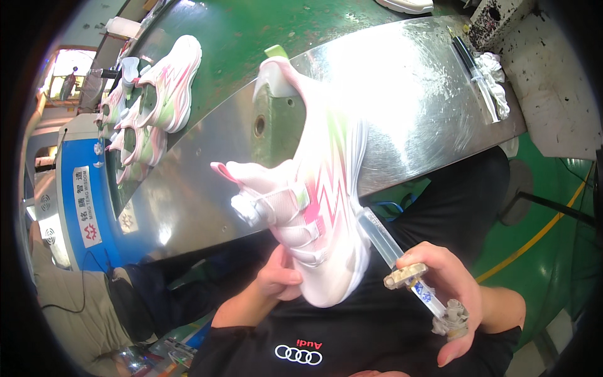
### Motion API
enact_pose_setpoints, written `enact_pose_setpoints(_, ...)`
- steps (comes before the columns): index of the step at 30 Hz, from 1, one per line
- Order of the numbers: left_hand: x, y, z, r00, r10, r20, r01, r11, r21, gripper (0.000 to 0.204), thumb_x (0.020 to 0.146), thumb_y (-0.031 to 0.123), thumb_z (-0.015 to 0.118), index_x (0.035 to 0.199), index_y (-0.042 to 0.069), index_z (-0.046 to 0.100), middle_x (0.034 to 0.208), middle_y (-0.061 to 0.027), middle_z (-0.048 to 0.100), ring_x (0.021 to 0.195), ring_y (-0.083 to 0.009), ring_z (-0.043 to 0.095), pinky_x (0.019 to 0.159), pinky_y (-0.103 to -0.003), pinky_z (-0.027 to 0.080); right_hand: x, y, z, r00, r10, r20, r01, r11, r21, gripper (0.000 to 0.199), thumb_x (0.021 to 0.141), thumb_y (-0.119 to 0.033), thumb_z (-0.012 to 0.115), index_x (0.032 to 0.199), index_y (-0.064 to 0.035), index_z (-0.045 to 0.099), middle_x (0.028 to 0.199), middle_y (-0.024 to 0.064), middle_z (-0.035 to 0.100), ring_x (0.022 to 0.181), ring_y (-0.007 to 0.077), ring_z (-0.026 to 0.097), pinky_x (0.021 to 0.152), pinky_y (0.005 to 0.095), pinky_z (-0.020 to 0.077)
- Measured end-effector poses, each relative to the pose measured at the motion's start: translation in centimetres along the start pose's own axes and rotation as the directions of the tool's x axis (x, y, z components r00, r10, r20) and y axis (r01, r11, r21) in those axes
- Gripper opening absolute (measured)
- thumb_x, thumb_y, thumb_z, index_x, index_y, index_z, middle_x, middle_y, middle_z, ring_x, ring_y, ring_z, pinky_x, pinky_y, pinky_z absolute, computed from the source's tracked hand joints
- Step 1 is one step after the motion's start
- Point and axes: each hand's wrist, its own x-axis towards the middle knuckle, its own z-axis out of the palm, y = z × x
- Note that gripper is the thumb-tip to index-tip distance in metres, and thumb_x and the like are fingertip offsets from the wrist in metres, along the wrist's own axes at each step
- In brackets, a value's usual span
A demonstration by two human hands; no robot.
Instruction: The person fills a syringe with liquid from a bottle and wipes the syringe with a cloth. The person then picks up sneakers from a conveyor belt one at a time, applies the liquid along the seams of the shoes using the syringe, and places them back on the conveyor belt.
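Observation:
A white and pink sneaker (326, 213) with green tints is held up over the metal table, a green shoe last (276, 135) inside it. My left hand (279, 276) grips it near the toe, thumb against the upper; some fingers are hidden behind the shoe. In my right hand (449, 270) is a syringe (382, 240) with a clear barrel and a lumpy, wrapped plunger end. Its tip meets, or comes very close to, the sole edge at the sneaker's middle; I cannot tell whether it touches.
A shiny metal tabletop (408, 94) adjoins a green surface (251, 38). Several similar sneakers (176, 88) stand at the left beside a blue and white machine (94, 188). A black pen-like tool (465, 56) and crumpled white tissue (493, 72) lie at the far right. Someone's beige-clothed leg (69, 301) is at the left.

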Motion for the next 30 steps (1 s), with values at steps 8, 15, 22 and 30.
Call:
enact_pose_setpoints(8,4.4,-1.4,0.3,0.932,-0.153,0.328,0.197,0.975,-0.103,0.071,0.07,-0.013,0.056,0.136,0.001,0.032,0.132,-0.0141,0.045,0.125,-0.0294,0.041,0.105,-0.043,0.032,-2.4,-6.2,0.3,0.975,0.204,0.093,-0.184,0.964,-0.19,0.114,0.049,-0.047,0.086,0.131,0.007,0.028,0.119,0.0132,0.044,0.111,0.0196,0.045,0.094,0.0319,0.0346)
enact_pose_setpoints(15,7.5,-2.0,2.2,0.898,-0.343,0.276,0.339,0.939,0.063,0.066,0.075,-0.011,0.056,0.135,0.006,0.035,0.131,-0.0137,0.046,0.126,-0.0294,0.04,0.107,-0.043,0.031,-5.4,-7.7,2.1,0.982,0.066,-0.178,-0.102,0.974,-0.201,0.096,0.055,-0.055,0.08,0.121,0.0066,0.044,0.109,0.0174,0.052,0.087,0.0209,0.054,0.072,0.0286,0.0421)
enact_pose_setpoints(22,10.1,-2.7,4.0,0.893,-0.256,0.371,0.234,0.967,0.106,0.056,0.079,-0.005,0.059,0.131,0.005,0.04,0.128,-0.0133,0.049,0.123,-0.0298,0.045,0.103,-0.045,0.037,-7.3,-9.1,1.8,0.987,-0.01,-0.163,-0.056,0.919,-0.389,0.094,0.057,-0.057,0.079,0.122,0.0018,0.044,0.106,0.0179,0.052,0.081,0.0229,0.056,0.067,0.0309,0.0419)
enact_pose_setpoints(30,11.9,-3.2,5.7,0.912,-0.179,0.369,0.186,0.982,0.017,0.037,0.08,-0.004,0.061,0.116,0.003,0.054,0.11,-0.0116,0.059,0.105,-0.0252,0.056,0.091,-0.039,0.046,-7.6,-8.2,1.9,0.969,-0.184,-0.163,0.09,0.883,-0.46,0.089,0.065,-0.058,0.072,0.121,0.005,0.045,0.106,0.0155,0.055,0.085,0.0214,0.054,0.068,0.0308,0.0367)
